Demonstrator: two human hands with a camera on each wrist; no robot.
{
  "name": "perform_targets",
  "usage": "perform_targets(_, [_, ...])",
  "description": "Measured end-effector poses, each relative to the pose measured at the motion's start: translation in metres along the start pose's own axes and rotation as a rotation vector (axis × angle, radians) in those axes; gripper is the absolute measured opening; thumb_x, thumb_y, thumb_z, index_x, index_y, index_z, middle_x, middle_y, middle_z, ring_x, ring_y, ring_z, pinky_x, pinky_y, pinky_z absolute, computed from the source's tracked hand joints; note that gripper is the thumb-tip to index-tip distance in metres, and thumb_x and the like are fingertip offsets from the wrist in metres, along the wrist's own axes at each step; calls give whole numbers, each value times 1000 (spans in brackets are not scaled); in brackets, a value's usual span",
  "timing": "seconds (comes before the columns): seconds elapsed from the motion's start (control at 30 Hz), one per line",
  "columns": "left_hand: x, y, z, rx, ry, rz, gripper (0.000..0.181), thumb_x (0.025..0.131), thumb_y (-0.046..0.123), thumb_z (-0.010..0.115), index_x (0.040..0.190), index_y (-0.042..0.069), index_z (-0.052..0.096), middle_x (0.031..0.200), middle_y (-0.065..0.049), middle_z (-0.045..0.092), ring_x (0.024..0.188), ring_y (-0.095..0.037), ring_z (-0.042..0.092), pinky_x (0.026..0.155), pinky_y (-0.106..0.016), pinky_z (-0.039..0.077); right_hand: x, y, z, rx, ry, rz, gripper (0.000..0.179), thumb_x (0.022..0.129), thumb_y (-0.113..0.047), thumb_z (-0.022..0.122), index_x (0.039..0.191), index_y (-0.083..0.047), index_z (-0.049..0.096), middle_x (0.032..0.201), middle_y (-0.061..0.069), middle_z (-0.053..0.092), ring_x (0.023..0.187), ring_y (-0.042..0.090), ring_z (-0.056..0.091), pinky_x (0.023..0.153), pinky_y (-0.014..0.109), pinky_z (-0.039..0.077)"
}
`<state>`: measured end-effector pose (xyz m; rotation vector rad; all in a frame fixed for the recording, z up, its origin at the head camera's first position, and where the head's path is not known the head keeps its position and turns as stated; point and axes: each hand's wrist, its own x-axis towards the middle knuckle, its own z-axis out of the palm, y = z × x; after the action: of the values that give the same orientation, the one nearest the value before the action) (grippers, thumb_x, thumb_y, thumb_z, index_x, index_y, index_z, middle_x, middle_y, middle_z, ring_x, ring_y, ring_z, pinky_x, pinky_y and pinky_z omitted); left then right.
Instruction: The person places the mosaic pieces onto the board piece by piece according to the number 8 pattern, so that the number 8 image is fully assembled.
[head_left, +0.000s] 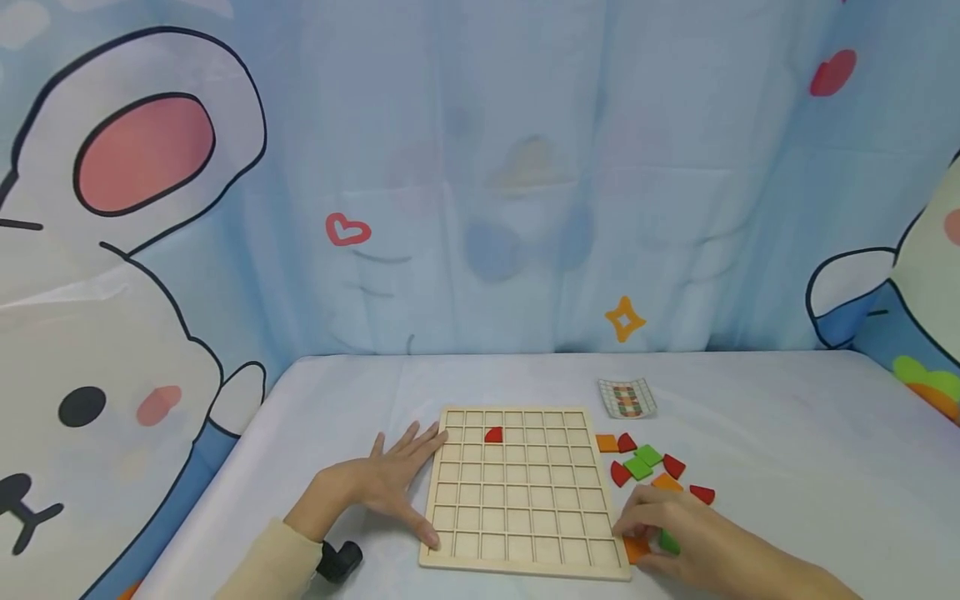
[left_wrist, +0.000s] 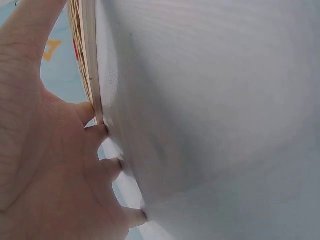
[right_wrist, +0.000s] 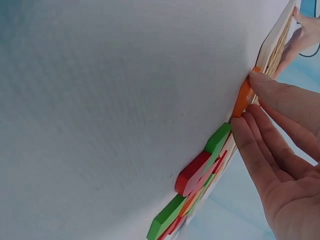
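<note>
A square wooden grid board [head_left: 525, 500] lies on the table, with one red quarter-round piece [head_left: 494, 435] in a cell near its top. My left hand [head_left: 393, 479] spreads along the board's left side, thumb on the lower left corner and a fingertip at the upper left edge. At the lower right of the board, my right hand [head_left: 671, 533] pinches an orange square piece [right_wrist: 243, 97] between thumb and finger, low against the table by the board's edge. Right beside it is a green piece [head_left: 669, 542], partly hidden by the hand.
Several loose red, green and orange pieces lie right of the board, among them a green square [head_left: 647, 455] and a red quarter-round [head_left: 702, 494]. A small pattern card [head_left: 627, 398] rests behind them. Beside my left wrist is a black object [head_left: 340, 562]. A printed curtain [head_left: 480, 275] hangs behind.
</note>
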<state>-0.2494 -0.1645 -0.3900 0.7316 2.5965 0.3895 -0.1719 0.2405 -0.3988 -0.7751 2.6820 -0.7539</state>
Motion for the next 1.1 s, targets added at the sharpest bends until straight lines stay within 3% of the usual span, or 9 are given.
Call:
perform_targets(0.2, [1,1,-1,-4,-4,-5,133,74,56,92,170,17,8,177,-9,1,162,-33,-5,122,-71,-5,-2,-1,-2,13,8,8,26,85,-17,88,108,-26,80,101,-20,63,93,6,54,82,25,58])
perform_targets(0.5, [1,1,-1,-3,-3,-2,133,74,56,92,170,17,8,177,-9,1,162,-33,-5,122,-71,-4,0,4,2,58,17,-4,29,86,-9,86,108,-25,77,99,-16,61,92,8,52,78,21,55])
perform_targets(0.73, [1,0,-1,2,-1,5,134,74,57,91,170,16,7,177,-10,1,162,-34,-5,122,-71,-4,3,12,3,22,72,-146,25,82,-6,89,100,-17,76,92,-18,63,78,-1,53,69,21,54])
perform_targets(0.97, [0,0,-1,1,-1,4,134,74,57,91,170,17,6,176,-10,1,162,-34,-5,122,-71,-4,1,2,-2,52,50,-69,26,82,-7,89,98,-21,75,92,-17,61,79,0,51,71,21,54])
perform_targets(1.1, [0,0,0,1,0,2,134,74,57,91,170,17,7,177,-9,2,162,-34,-5,122,-71,-3,2,9,1,55,49,-90,24,82,-8,90,97,-23,79,88,-17,58,77,-1,52,69,20,54])
